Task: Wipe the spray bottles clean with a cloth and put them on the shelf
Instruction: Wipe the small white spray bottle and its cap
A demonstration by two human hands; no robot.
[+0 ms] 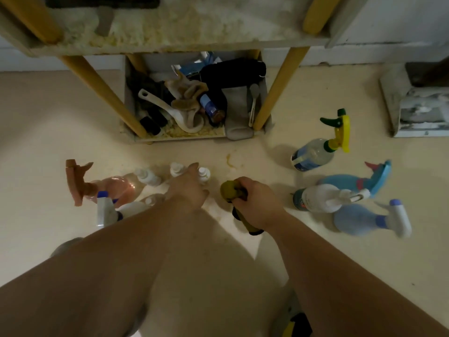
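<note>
Spray bottles [313,154] stand scattered on floor; yellow-green cloth [229,190] bunched.

Looking down at a pale cream floor [73,113] in front of a grimy shelf unit with yellow posts [279,93]. Reaching with the left hand [188,188], fingers extended, into a cluster of small white-capped bottles [148,177], fingertips touching one of them. Gripping a bunched olive-yellow cloth [230,190] in the right hand [257,203]. Standing at far left: a pink translucent spray bottle with a brown trigger [116,188]. Lying on their sides at right: a clear bottle with a yellow-green trigger [315,154], a light blue bottle [349,181], a white bottle [318,199], and a pale blue bottle with a white trigger [359,220]. Crowding the shelf unit's bottom tray: rags, a white ladle [167,110] and a blue can [209,105].
</note>
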